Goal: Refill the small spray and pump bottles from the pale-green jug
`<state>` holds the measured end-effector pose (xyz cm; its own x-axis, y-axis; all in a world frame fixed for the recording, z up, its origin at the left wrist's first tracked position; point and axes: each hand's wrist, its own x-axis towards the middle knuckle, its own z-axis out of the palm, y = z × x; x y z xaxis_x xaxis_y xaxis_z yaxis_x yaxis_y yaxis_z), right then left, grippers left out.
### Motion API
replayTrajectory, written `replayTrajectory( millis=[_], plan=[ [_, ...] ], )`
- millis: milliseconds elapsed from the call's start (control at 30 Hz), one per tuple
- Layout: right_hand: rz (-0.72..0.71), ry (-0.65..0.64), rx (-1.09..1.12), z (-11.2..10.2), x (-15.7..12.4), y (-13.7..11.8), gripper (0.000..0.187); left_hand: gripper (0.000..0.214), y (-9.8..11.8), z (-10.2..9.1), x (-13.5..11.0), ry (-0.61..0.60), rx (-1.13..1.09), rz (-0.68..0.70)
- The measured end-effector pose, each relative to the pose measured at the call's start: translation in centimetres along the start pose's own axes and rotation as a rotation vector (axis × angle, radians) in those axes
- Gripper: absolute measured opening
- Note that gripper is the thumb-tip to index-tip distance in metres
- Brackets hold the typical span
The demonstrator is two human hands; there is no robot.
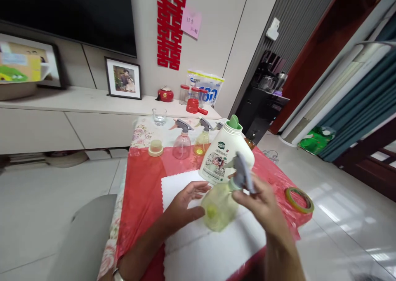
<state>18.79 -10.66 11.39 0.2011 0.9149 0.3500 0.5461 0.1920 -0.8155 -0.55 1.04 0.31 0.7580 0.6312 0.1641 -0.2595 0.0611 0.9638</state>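
Note:
A translucent yellow-green spray bottle point(220, 209) with a grey trigger head is held tilted over a white scalloped mat point(192, 248). My right hand point(258, 198) is closed around its neck, just below the trigger. On the bottle's left side is my left hand point(188, 202), its fingers apart and curved towards the bottle; I cannot tell whether the thumb touches it. Right behind stands a large white detergent jug point(227, 149) with a green spout and no cap on top. A pink spray bottle point(182, 146) and a yellow spray bottle point(201, 143) stand further back.
A pale cap point(155, 148) and a glass cup point(159, 117) sit at the table's back left. A roll of tape point(299, 200) lies at the right edge on the red plastic cover point(139, 198). Behind, a cabinet point(93, 101) bears jars, a red scoop point(193, 106) and a picture frame.

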Motion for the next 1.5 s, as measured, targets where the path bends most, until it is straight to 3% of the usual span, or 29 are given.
replayTrajectory(
  millis=[133,267,367,467,667,867,1033,1167,1367,1500],
  plan=[
    [-0.073,-0.082,-0.020,4.5,1.9,0.4,0.025,0.103,0.5,0.6,-0.4,0.005,0.167,0.105],
    [-0.079,-0.085,0.019,6.0,2.4,1.0,0.020,0.095,0.5,1.5,-0.2,0.146,0.297,0.114],
    [-0.096,-0.015,0.015,6.4,2.5,1.4,0.019,0.084,0.3,1.8,0.1,0.240,0.395,0.132],
    [-0.048,0.063,0.030,6.8,2.5,1.6,0.024,0.084,0.3,1.8,0.1,0.259,0.459,0.135],
    [0.048,0.076,0.156,6.7,2.3,2.6,0.072,0.087,0.2,1.6,-0.1,0.217,0.453,0.104],
    [0.092,-0.017,0.391,6.5,2.4,3.3,0.081,0.098,-0.8,1.4,0.0,0.252,0.431,0.096],
    [0.102,0.107,0.365,7.6,2.7,3.4,0.107,0.102,-1.4,1.3,0.3,0.248,0.498,0.166],
    [0.105,0.140,0.398,7.5,2.7,3.6,0.109,0.094,-1.0,1.3,0.4,0.214,0.481,0.177],
    [0.054,-0.049,0.568,7.1,2.5,3.8,0.094,0.091,-0.3,1.5,0.1,0.201,0.366,0.127],
    [0.034,0.057,0.408,7.6,2.5,3.6,0.102,0.092,-0.7,1.4,0.2,0.215,0.405,0.138]
  ],
)
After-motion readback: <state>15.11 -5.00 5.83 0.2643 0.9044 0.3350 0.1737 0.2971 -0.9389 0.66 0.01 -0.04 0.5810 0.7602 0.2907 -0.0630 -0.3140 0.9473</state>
